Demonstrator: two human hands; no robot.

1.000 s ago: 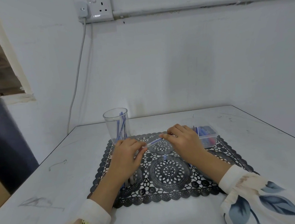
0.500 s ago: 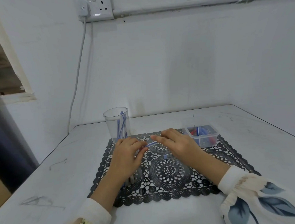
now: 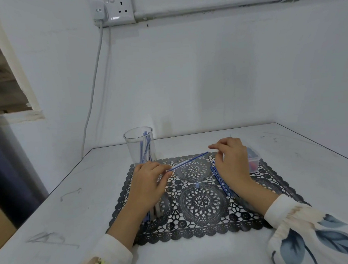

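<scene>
On the table (image 3: pixel 302 166) lies our black lace mat (image 3: pixel 203 226), the clear cup (image 3: pixel 139 148) at its far left corner. Our right grip (image 3: pixel 232 161) has left the slim blue pen (image 3: pixel 188 161) and lifted, fingers loosely spread. The left grip (image 3: pixel 149 184) alone pinches its near end above the mat, so we judge it ready for the cup. The right grip half hides the small plastic box (image 3: pixel 253 160); the loose pens (image 3: pixel 157 209) under our left wrist are hard to count.

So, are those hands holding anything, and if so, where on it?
The left hand pinches a thin blue stick by its near end, and the far end pokes out free. The right hand seems to hold nothing.
</scene>
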